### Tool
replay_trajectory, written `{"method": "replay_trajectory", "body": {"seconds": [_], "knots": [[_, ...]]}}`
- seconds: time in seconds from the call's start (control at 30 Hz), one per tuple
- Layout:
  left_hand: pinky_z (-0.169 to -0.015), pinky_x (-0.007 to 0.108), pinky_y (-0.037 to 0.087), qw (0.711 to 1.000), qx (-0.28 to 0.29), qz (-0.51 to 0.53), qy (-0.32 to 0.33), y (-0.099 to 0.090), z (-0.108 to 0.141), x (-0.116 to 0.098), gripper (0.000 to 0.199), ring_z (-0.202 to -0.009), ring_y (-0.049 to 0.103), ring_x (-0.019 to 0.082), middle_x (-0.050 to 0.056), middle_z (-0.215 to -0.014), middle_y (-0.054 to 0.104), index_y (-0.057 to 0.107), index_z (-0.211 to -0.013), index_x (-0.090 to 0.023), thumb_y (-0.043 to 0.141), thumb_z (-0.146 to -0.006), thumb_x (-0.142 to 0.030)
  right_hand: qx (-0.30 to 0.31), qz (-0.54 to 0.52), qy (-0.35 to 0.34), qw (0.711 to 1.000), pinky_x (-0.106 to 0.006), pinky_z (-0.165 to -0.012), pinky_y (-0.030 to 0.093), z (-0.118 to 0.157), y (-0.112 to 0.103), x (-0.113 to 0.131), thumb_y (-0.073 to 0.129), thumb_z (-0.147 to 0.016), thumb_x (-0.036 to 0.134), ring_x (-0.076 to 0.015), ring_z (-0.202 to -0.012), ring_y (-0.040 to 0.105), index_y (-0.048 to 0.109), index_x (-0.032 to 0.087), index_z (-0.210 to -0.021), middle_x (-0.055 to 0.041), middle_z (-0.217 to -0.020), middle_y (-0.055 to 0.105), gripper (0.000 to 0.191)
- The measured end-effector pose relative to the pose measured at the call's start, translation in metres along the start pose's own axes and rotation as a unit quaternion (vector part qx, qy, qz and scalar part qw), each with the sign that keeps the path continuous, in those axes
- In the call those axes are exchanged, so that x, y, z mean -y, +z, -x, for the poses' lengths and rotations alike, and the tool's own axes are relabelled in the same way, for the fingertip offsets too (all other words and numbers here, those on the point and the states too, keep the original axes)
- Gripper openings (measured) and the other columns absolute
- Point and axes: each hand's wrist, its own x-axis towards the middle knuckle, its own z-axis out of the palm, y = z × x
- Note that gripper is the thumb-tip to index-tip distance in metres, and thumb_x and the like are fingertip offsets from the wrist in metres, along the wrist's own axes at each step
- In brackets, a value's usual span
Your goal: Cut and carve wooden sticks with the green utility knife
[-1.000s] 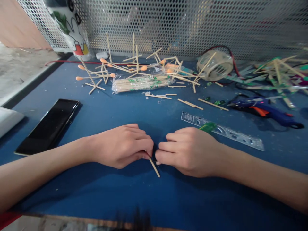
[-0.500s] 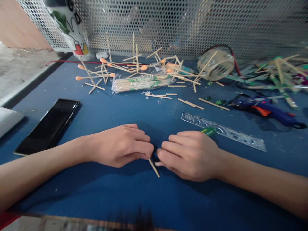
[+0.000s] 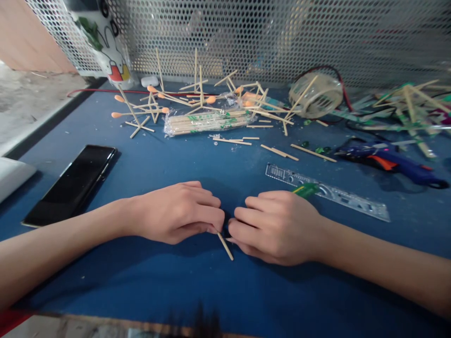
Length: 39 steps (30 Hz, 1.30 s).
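My left hand (image 3: 183, 212) is closed, pinching one end of a thin wooden stick (image 3: 226, 247) between thumb and forefinger. The stick's other end points down and to the right over the blue tabletop. Close beside it, my right hand (image 3: 278, 226) is curled around a tool with a green and yellow handle (image 3: 307, 189). Only the back of that handle sticks out above the knuckles; its working end is hidden by the fingers, so I cannot tell its kind. A small gap separates the two hands.
Beyond my right hand lies a clear plastic ruler (image 3: 334, 193), with a blue glue gun (image 3: 398, 162) farther right. A black phone (image 3: 70, 185) is at the left. Wrapped sticks (image 3: 209, 121), loose sticks and a clear plastic cup (image 3: 316, 95) line the perforated metal panel (image 3: 225, 37).
My right hand has tilted slightly, and the green handle's visible end has shifted a little up and right. My left hand and the stick are almost still.
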Motion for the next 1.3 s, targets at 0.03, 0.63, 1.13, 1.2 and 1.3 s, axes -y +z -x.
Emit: {"method": "replay_trajectory", "body": {"seconds": [0.03,0.63,1.13,1.2,1.3], "knots": [[-0.078,0.032,0.032,1.0,0.0,0.001,0.001,0.0,-0.0001,0.0,0.022,-0.082,0.054,0.016,0.001,-0.088,0.058,0.06,-0.1,-0.019,0.04,-0.107,-0.017,0.0,-0.001,0.0,1.0,-0.033,-0.055,0.024,-0.0003,0.0,0.0001,0.038,-0.103,0.032,-0.0166,-0.058,0.043,0.06,0.027,-0.085,0.0041,-0.068,0.057,0.029],[-0.077,0.034,0.036,1.0,-0.006,-0.008,-0.002,0.0007,-0.0001,0.0025,0.026,-0.082,0.059,0.018,0.004,-0.088,0.064,0.062,-0.099,-0.02,0.038,-0.108,-0.024,0.018,-0.025,0.008,0.999,-0.035,-0.054,0.024,-0.0014,-0.0008,-0.0007,0.04,-0.102,0.029,-0.0188,-0.057,0.045,0.052,0.027,-0.084,0.006,-0.069,0.056,0.021],[-0.078,0.032,0.035,1.0,-0.005,-0.003,-0.001,-0.0009,-0.0001,0.003,0.024,-0.082,0.059,0.017,0.003,-0.088,0.063,0.062,-0.099,-0.021,0.04,-0.108,-0.023,0.009,-0.012,0.0,1.0,-0.033,-0.055,0.022,-0.001,-0.0005,-0.0013,0.038,-0.102,0.031,-0.0176,-0.057,0.044,0.057,0.028,-0.085,0.005,-0.067,0.059,0.025],[-0.078,0.032,0.035,1.0,-0.006,-0.004,0.0,-0.0008,0.0001,0.0036,0.024,-0.082,0.059,0.017,0.002,-0.088,0.063,0.061,-0.099,-0.021,0.039,-0.108,-0.023,0.027,-0.011,0.009,1.0,-0.033,-0.056,0.022,-0.0016,-0.0017,-0.0012,0.034,-0.103,0.031,-0.0167,-0.058,0.044,0.059,0.029,-0.085,0.0051,-0.068,0.061,0.03],[-0.077,0.032,0.035,1.0,-0.004,-0.01,0.002,0.0002,0.0001,0.0044,0.023,-0.081,0.058,0.017,0.002,-0.088,0.062,0.06,-0.099,-0.022,0.038,-0.108,-0.023,0.033,-0.009,0.01,0.999,-0.033,-0.055,0.022,-0.002,-0.0027,-0.0008,0.035,-0.103,0.027,-0.0166,-0.057,0.045,0.058,0.028,-0.084,0.0047,-0.068,0.06,0.03]]}}
